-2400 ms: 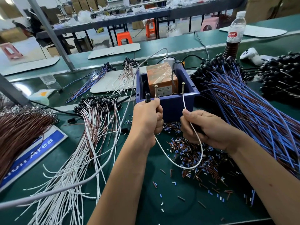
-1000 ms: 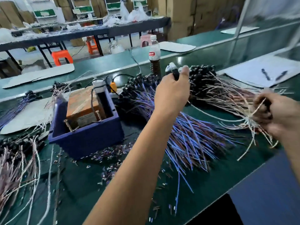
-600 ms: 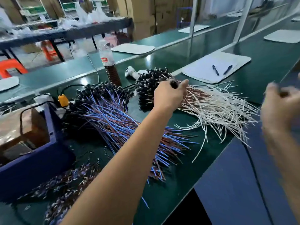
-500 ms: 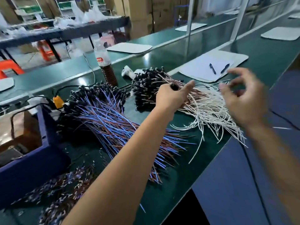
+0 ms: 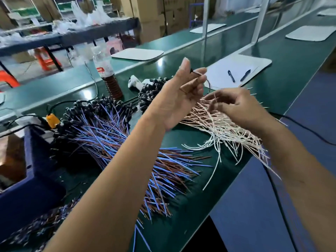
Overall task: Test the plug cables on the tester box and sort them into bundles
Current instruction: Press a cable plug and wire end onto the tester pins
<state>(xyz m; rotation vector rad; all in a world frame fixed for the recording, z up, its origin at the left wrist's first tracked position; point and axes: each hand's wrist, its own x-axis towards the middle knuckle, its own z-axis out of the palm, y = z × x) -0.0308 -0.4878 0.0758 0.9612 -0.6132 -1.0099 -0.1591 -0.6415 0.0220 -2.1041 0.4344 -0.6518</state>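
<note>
My left hand is raised above the bench, pinching the black plug end of a plug cable between thumb and fingers. My right hand rests on the white and brown cable bundle, its fingers curled among the wires; whether it grips any is unclear. To the left lies the blue and brown cable bundle with its black plugs toward the back. The blue tester box sits at the far left, partly cut off.
A bottle of dark liquid stands behind the bundles beside a white tool. A white pad with two pens lies at the back right. The bench's front edge runs diagonally; a black cord hangs past it. Wire offcuts lie by the box.
My left hand has lifted off the white bundle with the plug cable pinched in it. My right hand has come down from mid-air onto the white wires. The view shifted slightly.
</note>
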